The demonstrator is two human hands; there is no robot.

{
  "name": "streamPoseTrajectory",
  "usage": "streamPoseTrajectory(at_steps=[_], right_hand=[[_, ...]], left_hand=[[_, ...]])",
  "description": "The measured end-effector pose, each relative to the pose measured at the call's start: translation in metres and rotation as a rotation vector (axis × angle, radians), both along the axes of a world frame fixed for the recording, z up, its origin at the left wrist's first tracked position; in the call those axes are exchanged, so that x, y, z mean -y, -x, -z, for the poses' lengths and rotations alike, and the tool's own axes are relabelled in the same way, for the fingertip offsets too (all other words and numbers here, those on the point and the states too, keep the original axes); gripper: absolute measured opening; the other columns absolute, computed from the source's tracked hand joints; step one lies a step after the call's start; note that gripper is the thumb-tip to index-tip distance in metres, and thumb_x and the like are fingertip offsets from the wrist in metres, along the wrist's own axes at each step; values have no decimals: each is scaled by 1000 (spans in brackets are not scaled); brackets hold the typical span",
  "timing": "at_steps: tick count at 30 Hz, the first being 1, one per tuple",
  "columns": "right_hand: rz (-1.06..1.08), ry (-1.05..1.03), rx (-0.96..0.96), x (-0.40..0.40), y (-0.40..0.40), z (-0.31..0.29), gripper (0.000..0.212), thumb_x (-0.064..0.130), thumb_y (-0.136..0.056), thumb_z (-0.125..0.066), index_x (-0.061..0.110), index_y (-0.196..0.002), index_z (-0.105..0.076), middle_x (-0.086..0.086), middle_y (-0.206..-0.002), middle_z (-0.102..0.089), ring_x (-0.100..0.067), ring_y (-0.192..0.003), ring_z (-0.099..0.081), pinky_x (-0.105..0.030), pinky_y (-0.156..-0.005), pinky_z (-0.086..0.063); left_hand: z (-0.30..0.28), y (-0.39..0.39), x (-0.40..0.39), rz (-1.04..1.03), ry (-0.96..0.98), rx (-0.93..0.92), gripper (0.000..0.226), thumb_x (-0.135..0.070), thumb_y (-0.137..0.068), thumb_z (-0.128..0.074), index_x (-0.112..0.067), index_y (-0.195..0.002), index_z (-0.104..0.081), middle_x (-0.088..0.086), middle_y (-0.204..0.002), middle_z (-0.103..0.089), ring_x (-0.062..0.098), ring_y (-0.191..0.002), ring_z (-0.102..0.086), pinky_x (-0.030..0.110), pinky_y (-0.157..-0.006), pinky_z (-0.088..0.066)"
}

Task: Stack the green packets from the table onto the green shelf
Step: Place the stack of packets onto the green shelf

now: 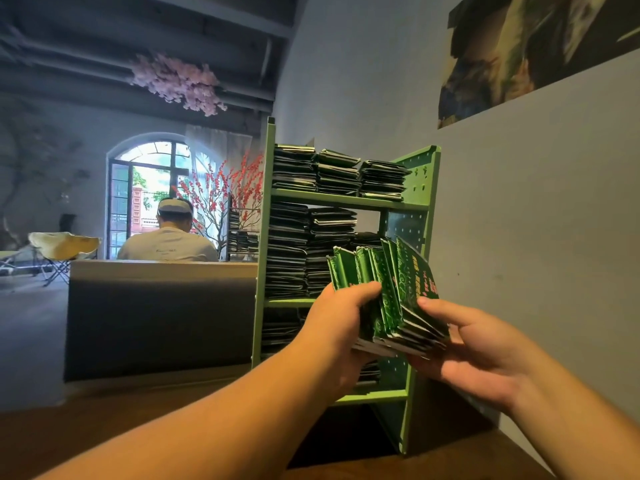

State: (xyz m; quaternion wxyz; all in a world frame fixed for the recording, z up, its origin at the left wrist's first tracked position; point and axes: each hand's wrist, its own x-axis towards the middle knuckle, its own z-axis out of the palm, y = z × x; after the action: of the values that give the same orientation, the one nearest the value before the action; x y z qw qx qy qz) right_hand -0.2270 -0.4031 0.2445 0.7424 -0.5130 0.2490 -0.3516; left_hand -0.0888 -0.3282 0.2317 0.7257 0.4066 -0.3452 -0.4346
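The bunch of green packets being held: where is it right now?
Right of centre in the head view, the green packets sit fanned between left hand and right hand, before the green shelf.

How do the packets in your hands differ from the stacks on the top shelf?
The held packets stand on edge and fan apart; the top-shelf stacks lie flat in three piles. The held packets show bright green patterned faces; the top-shelf stacks show only dark edges. Both hands, left hand and right hand, grip the bundle.

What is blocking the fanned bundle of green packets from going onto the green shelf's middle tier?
Nothing visible. Both hands, left and right, hold the fanned bundle of green packets before the green pegboard shelf; its middle tier's right side, above a low stack, looks open.
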Motion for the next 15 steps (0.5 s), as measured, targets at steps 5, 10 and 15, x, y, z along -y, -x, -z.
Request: streamPoseTrajectory(at_steps=[5,10,15], right_hand=[[-4,-35,34,4,-3,4,40,9,-78,-65,-5,-116,-65,-26,-105,-73,-41,-105,-68,-53,-94,-54],[8,-72,54,8,-6,7,45,7,-75,-63,-6,-117,-62,-31,-109,-71,-43,-103,-68,-52,-83,-55],[32,-13,-28,13,-6,10,41,13,-85,-60,-4,-123,-61,-32,-116,-69,-43,-107,-68,-54,-89,-55]], left_hand=[[-2,3,-6,-141,-6,-5,27,6,-92,-54,-10,-113,-58,11,-86,-71,21,-61,-70,32,-50,-54],[-2,-1,-9,-183,-30,4,24,7,-94,-56,-15,-101,-50,12,-89,-64,22,-69,-62,29,-48,-49],[-2,-1,-5,-130,-62,-30,19,0,-96,-50,-13,-109,-53,13,-89,-67,28,-71,-67,40,-58,-58]])
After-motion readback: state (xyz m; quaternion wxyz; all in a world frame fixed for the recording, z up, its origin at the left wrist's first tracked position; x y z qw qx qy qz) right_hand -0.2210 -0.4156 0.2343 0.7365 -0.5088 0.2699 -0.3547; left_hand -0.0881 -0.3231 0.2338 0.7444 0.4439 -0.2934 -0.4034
